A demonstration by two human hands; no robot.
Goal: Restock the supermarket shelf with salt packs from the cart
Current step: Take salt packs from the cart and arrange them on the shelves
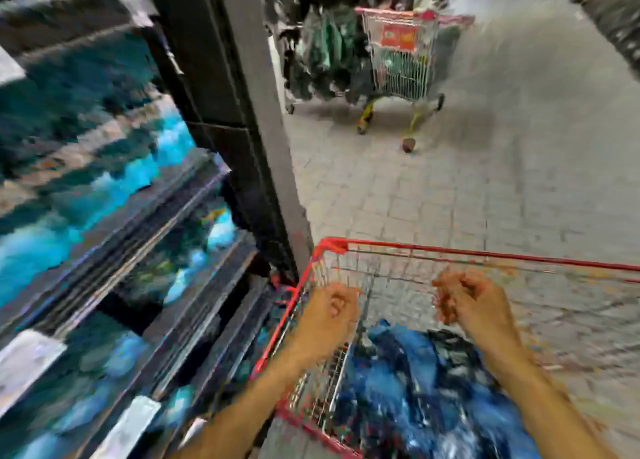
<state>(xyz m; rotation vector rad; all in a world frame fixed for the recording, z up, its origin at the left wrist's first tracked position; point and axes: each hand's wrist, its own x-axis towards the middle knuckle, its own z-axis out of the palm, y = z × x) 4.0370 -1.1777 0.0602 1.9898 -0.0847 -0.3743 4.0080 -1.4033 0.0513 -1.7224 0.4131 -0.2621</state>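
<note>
**Hands over cart, nothing held**

Both hands, left [332, 306] and right [464, 299], hung loosely curled and empty above the cart [332, 245]. Blue salt packs [408, 386] lay in its basket; the shelf [166, 212] stood just left. Advice: grip one pack squarely, since the blurred view hid their edges.

supermarket aisle: stocked shelves [114, 216], trolleys [401, 53]

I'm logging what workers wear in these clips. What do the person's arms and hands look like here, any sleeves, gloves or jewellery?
Both forearms are bare as far as the frame shows, with no sleeves in view. The left hand and right hand wear no gloves. The picture is too blurred to tell about rings or a watch.
</note>
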